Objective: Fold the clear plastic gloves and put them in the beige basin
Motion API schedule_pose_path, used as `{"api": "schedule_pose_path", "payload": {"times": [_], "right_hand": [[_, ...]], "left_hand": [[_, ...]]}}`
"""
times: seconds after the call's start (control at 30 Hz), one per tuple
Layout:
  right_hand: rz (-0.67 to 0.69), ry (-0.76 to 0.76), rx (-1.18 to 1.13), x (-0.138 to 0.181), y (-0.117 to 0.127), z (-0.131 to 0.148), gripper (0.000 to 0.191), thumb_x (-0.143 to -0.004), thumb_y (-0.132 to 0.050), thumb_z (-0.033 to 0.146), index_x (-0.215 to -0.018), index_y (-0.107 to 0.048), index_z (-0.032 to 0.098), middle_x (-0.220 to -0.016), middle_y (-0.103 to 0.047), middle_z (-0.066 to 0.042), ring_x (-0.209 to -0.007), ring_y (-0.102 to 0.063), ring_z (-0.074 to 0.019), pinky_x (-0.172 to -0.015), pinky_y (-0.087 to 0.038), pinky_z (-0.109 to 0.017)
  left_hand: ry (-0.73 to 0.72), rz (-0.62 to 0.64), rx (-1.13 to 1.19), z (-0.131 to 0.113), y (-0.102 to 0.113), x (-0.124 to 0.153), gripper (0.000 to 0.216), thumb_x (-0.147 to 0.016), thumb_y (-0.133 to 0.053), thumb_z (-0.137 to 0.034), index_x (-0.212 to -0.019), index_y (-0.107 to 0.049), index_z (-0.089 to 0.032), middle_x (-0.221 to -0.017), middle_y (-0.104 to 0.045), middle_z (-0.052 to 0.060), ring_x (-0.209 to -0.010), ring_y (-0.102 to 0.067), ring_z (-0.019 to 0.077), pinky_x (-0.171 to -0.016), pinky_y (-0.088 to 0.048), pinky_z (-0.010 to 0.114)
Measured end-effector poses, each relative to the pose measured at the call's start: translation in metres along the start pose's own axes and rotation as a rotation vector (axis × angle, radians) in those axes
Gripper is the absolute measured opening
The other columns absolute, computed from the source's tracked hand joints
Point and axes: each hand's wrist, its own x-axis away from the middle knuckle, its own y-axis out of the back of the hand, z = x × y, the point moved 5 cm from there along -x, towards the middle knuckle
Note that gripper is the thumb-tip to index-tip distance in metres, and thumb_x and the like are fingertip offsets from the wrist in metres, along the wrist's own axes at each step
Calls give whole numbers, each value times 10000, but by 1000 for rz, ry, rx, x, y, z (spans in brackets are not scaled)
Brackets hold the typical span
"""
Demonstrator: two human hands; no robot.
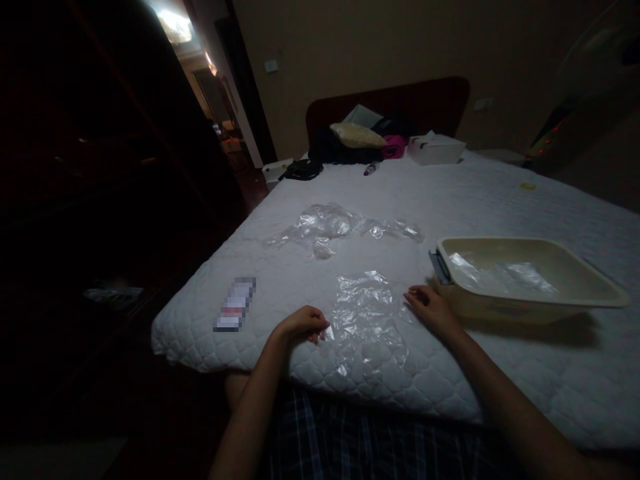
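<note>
A crinkled clear plastic bag (367, 320) lies spread on the white quilted bed cover, between my two hands. My left hand (304, 323) is at the bag's left edge, its fingers curled and closed at the film. Beyond the bag's upper right side, my right hand (433, 310) rests with loosely curved fingers and a gap showing between them; nothing can be seen in it. Farther up the bed, more crumpled clear plastic bags (327, 223) lie in a loose row. Beside my right hand stands a cream plastic tub (525, 310) with a grey handle clip; clear plastic lies inside it.
A blurred-out rectangular item (235, 305) lies on the quilted bed cover (280, 280) at left. Dark clothes, a cushion (357, 135) and a white box (436, 148) sit by the headboard (450, 100). A small yellow item (528, 186) lies at far right.
</note>
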Motion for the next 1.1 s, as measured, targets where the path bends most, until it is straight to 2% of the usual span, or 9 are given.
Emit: {"api": "schedule_pose_path", "payload": {"times": [0.23, 0.43, 0.53, 0.63, 0.7, 0.8, 0.87, 0.97, 1.1], "right_hand": [[-10, 176, 114, 25, 6, 0, 262, -751, -546, 409, -816, -600, 161, -789, -594, -67, -710, -557, -179, -670, -453, -311], [-96, 142, 124, 26, 8, 5, 277, -763, -524, 436, -797, -599, 171, -799, -598, -73, -724, -555, -193, -683, -454, -330], [-223, 135, 140, 34, 13, 20, 286, -795, -486, 422, -836, -599, 163, -831, -593, -84, -730, -555, -192, -693, -453, -334], [-297, 199, 189, 50, 5, 54, 257, -825, -462, 378, -902, -593, 170, -872, -592, -96, -806, -553, -210, -766, -435, -364], [-191, 302, 181, 64, -16, 85, 225, -839, -455, 338, -939, -586, 184, -892, -598, -96, -849, -550, -212, -786, -430, -367], [176, 565, 201, 90, -65, 132, 210, -854, -438, 270, -983, -582, 188, -928, -614, -91, -886, -552, -205, -779, -430, -352], [317, 665, 271, 105, -94, 153, 206, -845, -461, 262, -984, -586, 175, -920, -620, -97, -860, -556, -203, -755, -426, -337], [388, 690, 401, 114, -127, 167, 156, -813, -519, 240, -916, -597, 153, -876, -618, -94, -825, -551, -210, -732, -410, -327], [423, 660, 532, 116, -155, 166, 127, -778, -570, 234, -861, -594, 141, -824, -607, -92, -808, -540, -222, -709, -385, -327]], "left_hand": [[33, 109, 38, -3, 7, 2, 277, -620, -680, -352, -671, -574, -102, -605, -633, 44, -434, -540, 82, -442, -418, 194], [55, 111, 45, 0, 10, -2, 302, -639, -678, -375, -705, -569, -102, -620, -650, 48, -424, -550, 87, -430, -427, 196], [68, 98, 29, 0, 9, -3, 325, -638, -677, -400, -694, -568, -99, -626, -656, 53, -428, -557, 90, -432, -432, 198], [85, 81, 20, -2, 7, -2, 346, -635, -674, -420, -697, -565, -98, -615, -654, 55, -424, -558, 95, -431, -433, 201], [94, 63, 21, -4, 7, 0, 351, -635, -671, -422, -708, -565, -96, -589, -644, 52, -414, -554, 98, -422, -428, 202], [54, 66, 56, -7, 8, 4, 350, -649, -663, -413, -744, -568, -90, -600, -639, 59, -439, -564, 100, -436, -432, 198], [-11, 80, 97, -10, 10, 7, 341, -657, -661, -396, -772, -569, -88, -639, -642, 65, -467, -575, 99, -465, -448, 201], [-103, 66, 161, -12, 15, 11, 328, -654, -673, -366, -808, -557, -100, -669, -636, 54, -469, -572, 93, -486, -465, 216], [-180, 20, 213, -9, 19, 11, 346, -632, -692, -368, -796, -537, -106, -661, -621, 45, -426, -533, 81, -449, -449, 225]]}}
